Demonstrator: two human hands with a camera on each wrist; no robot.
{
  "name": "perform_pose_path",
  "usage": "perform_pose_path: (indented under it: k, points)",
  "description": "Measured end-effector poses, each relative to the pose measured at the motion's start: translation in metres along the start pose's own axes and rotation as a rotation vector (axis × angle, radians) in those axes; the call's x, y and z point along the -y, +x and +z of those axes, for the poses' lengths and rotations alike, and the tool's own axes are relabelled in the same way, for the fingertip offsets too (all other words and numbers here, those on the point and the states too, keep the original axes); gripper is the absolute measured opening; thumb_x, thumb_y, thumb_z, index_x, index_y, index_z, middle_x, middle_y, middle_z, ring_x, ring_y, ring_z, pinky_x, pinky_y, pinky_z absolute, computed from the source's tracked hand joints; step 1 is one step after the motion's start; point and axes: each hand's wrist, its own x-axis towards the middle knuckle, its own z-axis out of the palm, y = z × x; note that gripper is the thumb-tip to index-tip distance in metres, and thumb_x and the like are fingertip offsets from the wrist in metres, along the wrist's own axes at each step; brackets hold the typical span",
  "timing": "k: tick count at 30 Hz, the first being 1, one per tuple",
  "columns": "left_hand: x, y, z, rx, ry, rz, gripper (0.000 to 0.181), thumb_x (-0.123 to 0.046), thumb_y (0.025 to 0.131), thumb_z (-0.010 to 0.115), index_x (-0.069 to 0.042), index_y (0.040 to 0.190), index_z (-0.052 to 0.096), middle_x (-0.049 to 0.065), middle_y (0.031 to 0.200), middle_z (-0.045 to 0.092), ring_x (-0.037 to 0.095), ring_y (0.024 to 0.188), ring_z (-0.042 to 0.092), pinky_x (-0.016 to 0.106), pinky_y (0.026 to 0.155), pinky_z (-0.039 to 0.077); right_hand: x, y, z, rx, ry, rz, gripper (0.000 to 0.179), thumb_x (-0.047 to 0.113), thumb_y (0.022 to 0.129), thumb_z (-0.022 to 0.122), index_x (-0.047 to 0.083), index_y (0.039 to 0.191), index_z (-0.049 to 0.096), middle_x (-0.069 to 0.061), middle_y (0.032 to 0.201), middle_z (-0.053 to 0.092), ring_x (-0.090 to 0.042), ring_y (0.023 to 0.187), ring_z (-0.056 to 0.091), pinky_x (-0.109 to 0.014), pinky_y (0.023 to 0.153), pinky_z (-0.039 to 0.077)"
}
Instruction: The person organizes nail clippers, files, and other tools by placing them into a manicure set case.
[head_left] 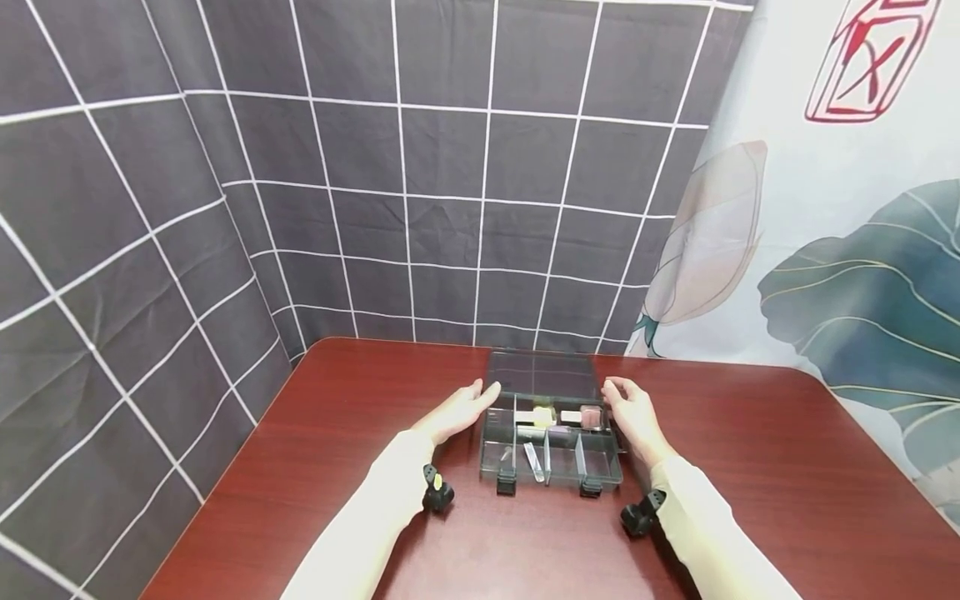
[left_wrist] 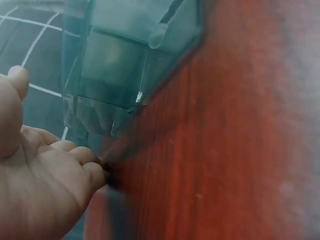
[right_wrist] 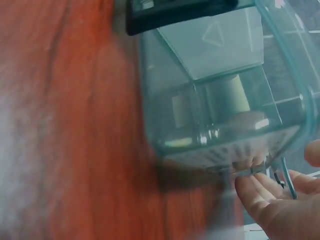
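A see-through grey-green compartment box [head_left: 551, 480] stands on the table, its lid [head_left: 540, 373] swung back toward the wall. Inside the rear compartment lie a yellow nail polish bottle [head_left: 543, 417] and a pink nail polish bottle [head_left: 591, 417]. A silver nail clipper [head_left: 533, 462] leans in a front compartment. My left hand [head_left: 459, 412] is at the box's rear left corner, thumb raised and fingers loosely bent beside the wall in the left wrist view. At the rear right corner, my right hand [head_left: 633, 417] has its fingertips [right_wrist: 245, 185] against the side wall.
Two black latches [head_left: 506, 482] hang at the box's front. The reddish-brown table [head_left: 360, 392] runs back to a dark grey curtain [head_left: 442, 225] with white grid lines. A pale cloth printed with leaves [head_left: 862, 292] hangs at the right.
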Motion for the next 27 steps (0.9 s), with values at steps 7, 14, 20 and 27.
perform_pose_path:
  k: [7, 14, 20, 27]
  points:
    - [0.002, 0.016, 0.004, -0.074, -0.19, 0.005, 0.081, -0.055, 0.093, 0.044, 0.012, 0.138, 0.033, 0.024, 0.144, 0.032, 0.028, 0.135, 0.026, 0.039, 0.109, 0.021, 0.003, 0.003, 0.002, 0.02, 0.096, 0.073, 0.047, 0.023, 0.101, 0.038, -0.012, 0.132, 0.038, -0.033, 0.124, 0.047, -0.037, 0.11, 0.052, -0.041, 0.09, 0.045]
    - [0.0, 0.019, 0.01, -0.117, -0.312, -0.012, 0.08, -0.052, 0.093, 0.046, 0.012, 0.139, 0.031, 0.024, 0.145, 0.029, 0.034, 0.132, 0.029, 0.044, 0.105, 0.027, 0.005, 0.005, 0.002, -0.004, 0.143, 0.075, 0.047, 0.025, 0.1, 0.041, -0.01, 0.131, 0.039, -0.03, 0.121, 0.048, -0.031, 0.102, 0.055, -0.029, 0.081, 0.046]
    - [-0.003, 0.022, 0.01, -0.108, -0.43, 0.028, 0.075, -0.044, 0.095, 0.048, 0.009, 0.142, 0.026, 0.021, 0.148, 0.025, 0.034, 0.133, 0.028, 0.049, 0.105, 0.025, 0.009, 0.005, 0.001, -0.013, 0.217, 0.054, 0.051, 0.027, 0.099, 0.043, -0.007, 0.136, 0.033, -0.03, 0.126, 0.046, -0.033, 0.106, 0.054, -0.027, 0.079, 0.047]
    - [-0.015, 0.025, 0.005, -0.141, -0.442, 0.084, 0.08, -0.047, 0.092, 0.051, 0.008, 0.143, 0.023, 0.018, 0.15, 0.022, 0.028, 0.137, 0.021, 0.043, 0.108, 0.021, 0.021, 0.003, -0.004, -0.02, 0.185, -0.029, 0.052, 0.024, 0.099, 0.044, -0.003, 0.141, 0.029, -0.029, 0.131, 0.044, -0.029, 0.109, 0.05, -0.02, 0.078, 0.044]
